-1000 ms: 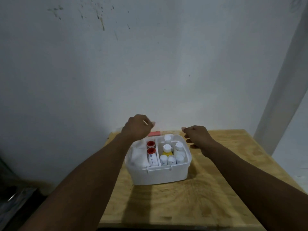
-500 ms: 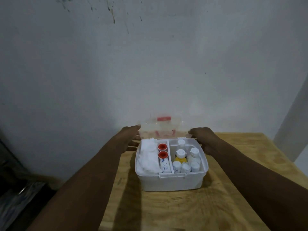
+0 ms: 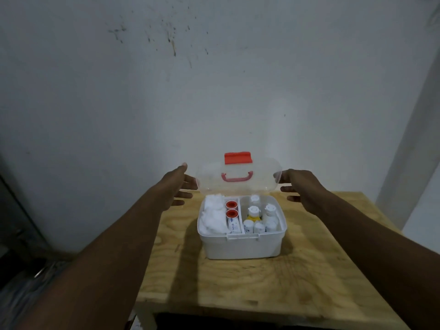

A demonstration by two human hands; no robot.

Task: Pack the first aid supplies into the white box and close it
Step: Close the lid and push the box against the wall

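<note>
Standing nearly upright between the two hands, the clear plastic lid (image 3: 238, 176) with its red latch tab (image 3: 237, 158) and red carrying handle (image 3: 237, 176) rises from the far rim of the white rectangular plastic box (image 3: 242, 244), which sits on the pale plywood table (image 3: 273, 282) near its far edge. The box is open and full: a wad of white cotton (image 3: 213, 217) fills the left compartment beside two rolls with red cores (image 3: 231, 209), and the right compartment holds small white bottles (image 3: 259, 226) around one yellow bottle with a white cap (image 3: 252, 214). The left hand (image 3: 176, 186) is at the lid's left edge, fingers spread and loosely extended, their tips touching or just beside the plastic; which, I cannot tell. The right hand (image 3: 297, 184) mirrors it at the lid's right edge, fingers likewise spread, the upper ones reaching the rim. Neither hand is curled around anything. Behind stands a grey-white wall (image 3: 214, 79) with dark specks.
</note>
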